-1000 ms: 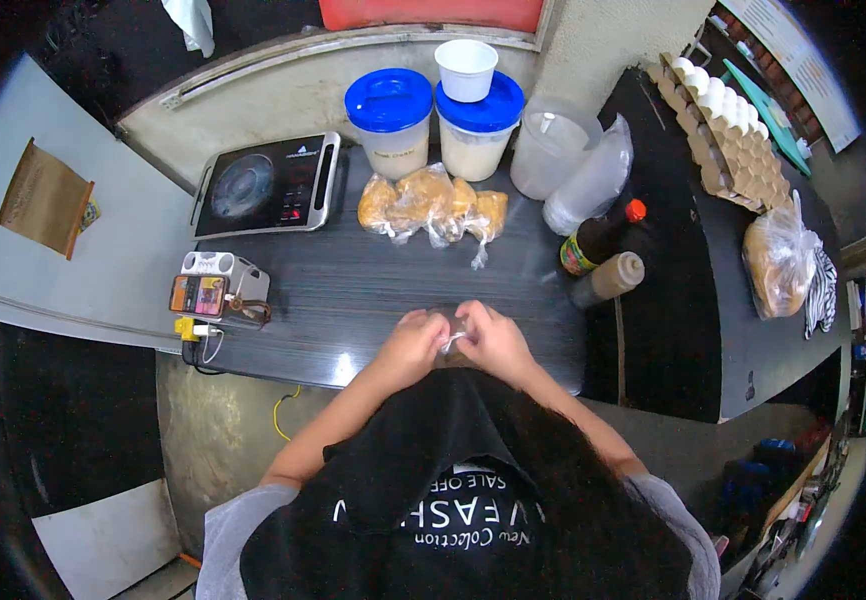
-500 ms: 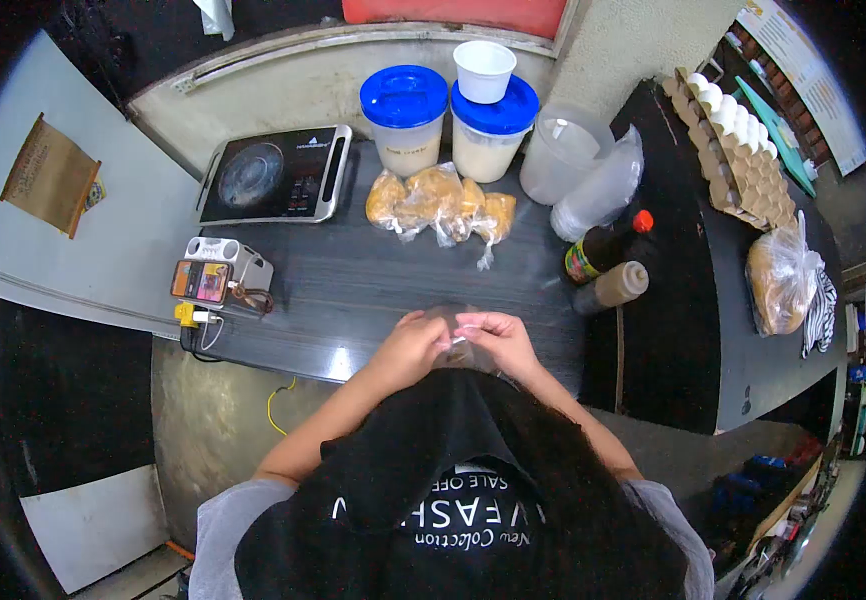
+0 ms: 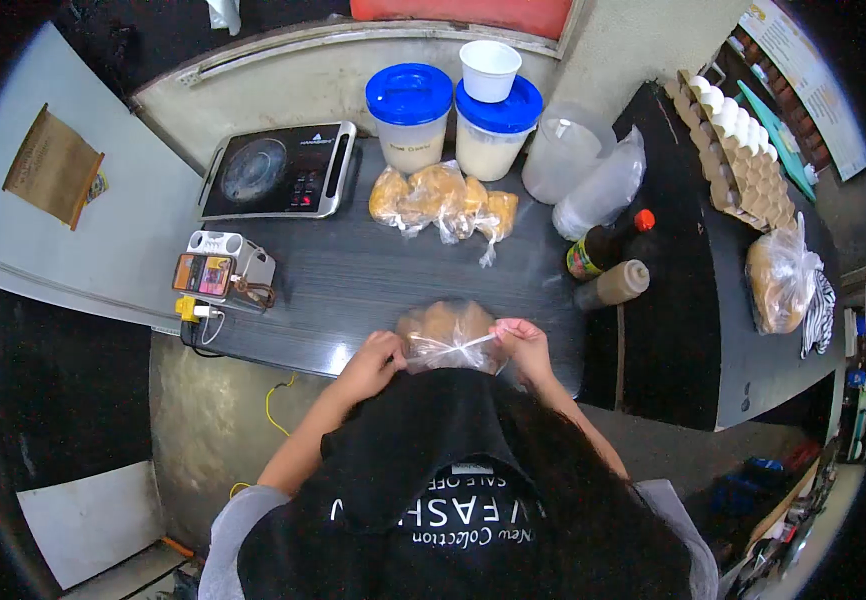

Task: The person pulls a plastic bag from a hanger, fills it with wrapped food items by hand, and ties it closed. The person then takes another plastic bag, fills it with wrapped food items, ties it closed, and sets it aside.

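A clear plastic bag of brown bread rolls (image 3: pixel 448 325) lies at the table's front edge, close to my body. Its gathered plastic is drawn together in a whitish twist near the middle. My right hand (image 3: pixel 525 345) pinches the end of that twist and pulls it out to the right. At the bag's left side, my left hand (image 3: pixel 377 360) has its fingers curled in on the plastic. My black head cloth hides the bag's near edge.
Beyond the bag lie several bagged bread rolls (image 3: pixel 443 200). Blue-lidded tubs (image 3: pixel 408 115) stand behind them, an induction cooker (image 3: pixel 278 170) to their left. Sauce bottles (image 3: pixel 613 285) and plastic containers (image 3: pixel 568 155) line the right. A phone (image 3: pixel 202 275) leans at left; egg trays (image 3: pixel 738 150) stand far right.
My hands have moved apart from their close pinch over the bag. The right hand has drawn the twist rightward, and the bag of rolls now shows between them.
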`<state>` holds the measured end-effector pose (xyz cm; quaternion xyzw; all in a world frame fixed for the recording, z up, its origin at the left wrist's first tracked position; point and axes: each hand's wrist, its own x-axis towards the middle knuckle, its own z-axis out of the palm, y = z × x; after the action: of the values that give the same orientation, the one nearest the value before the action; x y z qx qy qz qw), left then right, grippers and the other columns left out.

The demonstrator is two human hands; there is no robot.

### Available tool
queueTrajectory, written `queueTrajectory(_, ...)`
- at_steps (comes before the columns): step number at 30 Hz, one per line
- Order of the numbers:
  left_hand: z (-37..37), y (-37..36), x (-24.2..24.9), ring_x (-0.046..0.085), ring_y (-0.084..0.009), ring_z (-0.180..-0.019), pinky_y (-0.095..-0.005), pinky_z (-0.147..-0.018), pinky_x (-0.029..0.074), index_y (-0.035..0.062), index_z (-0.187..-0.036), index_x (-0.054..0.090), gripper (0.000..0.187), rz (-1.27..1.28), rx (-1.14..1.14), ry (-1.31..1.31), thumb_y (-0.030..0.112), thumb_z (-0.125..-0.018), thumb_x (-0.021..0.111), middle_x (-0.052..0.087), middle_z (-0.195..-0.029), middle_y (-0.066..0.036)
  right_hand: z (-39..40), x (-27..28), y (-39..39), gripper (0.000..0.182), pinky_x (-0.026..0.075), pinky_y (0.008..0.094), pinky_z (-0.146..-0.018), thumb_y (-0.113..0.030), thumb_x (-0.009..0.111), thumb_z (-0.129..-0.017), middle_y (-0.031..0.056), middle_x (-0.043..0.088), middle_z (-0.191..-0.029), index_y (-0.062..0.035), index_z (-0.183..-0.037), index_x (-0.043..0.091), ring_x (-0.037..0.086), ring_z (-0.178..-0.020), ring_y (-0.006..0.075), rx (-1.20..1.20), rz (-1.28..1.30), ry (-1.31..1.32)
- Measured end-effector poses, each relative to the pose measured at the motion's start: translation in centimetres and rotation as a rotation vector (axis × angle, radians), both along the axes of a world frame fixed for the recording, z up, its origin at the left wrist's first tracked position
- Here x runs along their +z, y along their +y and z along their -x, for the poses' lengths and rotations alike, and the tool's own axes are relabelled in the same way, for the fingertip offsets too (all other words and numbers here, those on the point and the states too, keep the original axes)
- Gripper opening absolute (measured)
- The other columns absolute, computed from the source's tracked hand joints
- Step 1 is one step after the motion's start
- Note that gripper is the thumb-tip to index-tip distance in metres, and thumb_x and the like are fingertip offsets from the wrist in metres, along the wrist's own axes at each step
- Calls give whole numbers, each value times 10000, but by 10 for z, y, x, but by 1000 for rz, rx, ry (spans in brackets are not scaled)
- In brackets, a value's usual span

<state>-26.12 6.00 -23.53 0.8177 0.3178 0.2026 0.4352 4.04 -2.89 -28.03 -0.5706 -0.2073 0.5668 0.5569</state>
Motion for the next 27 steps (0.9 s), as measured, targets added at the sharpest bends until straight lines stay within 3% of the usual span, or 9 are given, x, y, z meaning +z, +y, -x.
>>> queueTrajectory(2, 0, 6, -5, 560, -275, -857, -355, -762, 438, 38, -809, 528, 93, 223, 74, 29, 49, -812, 620, 577, -874, -113, 2, 5, 5, 253, 525, 271, -747, -45, 663, -857, 94, 696, -961, -8, -1106, 634, 644, -826, 121, 70, -39, 8)
queueTrajectory(7, -44, 41, 29, 590, -247, -763, -326, -676, 456, 26, -820, 586, 64, 136, 132, -36, 75, -827, 626, 585, -782, -113, 36, 61, 28, 280, 514, 246, -705, -57, 639, -878, 62, 683, -914, -2, -1152, 619, 632, -809, 97, 532, -177, -240)
queueTrajectory(9, -67, 48, 46, 600, -245, -776, -319, -693, 461, 40, -840, 648, 55, 136, 122, -50, 88, -815, 643, 604, -796, -109, 50, 56, 30, 278, 516, 253, -722, -25, 632, -875, 38, 671, -902, -4, -1152, 623, 627, -804, 100, 433, -193, -101)
queueTrajectory(13, -100, 44, 41, 601, -235, -823, -345, -753, 480, 59, -941, 663, 154, -302, -242, -240, 104, -796, 688, 628, -910, -92, 37, 10, 27, 176, 504, 253, -713, -41, 665, -863, 25, 690, -893, 3, -1030, 694, 618, -784, 89, 456, -177, -251)
queueTrajectory(16, -112, 17, 43, 606, -225, -877, -355, -797, 499, 69, -1007, 618, 282, -1, -110, -385, 102, -759, 746, 599, -1028, -96, 36, 8, 23, 152, 497, 245, -693, -73, 671, -870, 28, 692, -913, 4, -999, 697, 616, -782, 86, 196, -149, -148)
queueTrajectory(17, -112, 18, 2, 606, -209, -935, -319, -810, 514, 60, -1017, 562, 371, 138, -33, -403, 98, -726, 790, 557, -1094, -96, 39, 31, 22, 157, 475, 225, -668, -117, 674, -880, 14, 689, -891, -4, -983, 707, 603, -765, 75, 136, -57, -29)
queueTrajectory(20, -100, 25, -12, 611, -165, -923, -278, -781, 519, 53, -962, 540, 345, 271, -64, -175, 81, -731, 794, 562, -1044, -74, 41, 42, 21, 175, 456, 210, -654, -150, 669, -891, 12, 686, -873, -1, -972, 710, 592, -747, 70, 39, -8, 112)
queueTrajectory(21, -99, 23, -40, 611, -119, -865, -258, -754, 511, 49, -943, 534, 299, 516, -112, -278, 70, -761, 771, 576, -956, -41, 41, 41, 21, 184, 454, 208, -655, -157, 665, -894, 13, 686, -872, 3, -973, 709, 590, -743, 70, 64, -6, 81)
queueTrajectory(27, -104, 21, -32, 583, -77, -776, -246, -725, 491, 52, -940, 548, 193, 532, 23, -331, 47, -828, 704, 586, -807, 11, 36, 6, 26, 195, 454, 213, -652, -157, 644, -903, 28, 688, -860, 14, -972, 706, 590, -731, 78, 161, 4, -15)
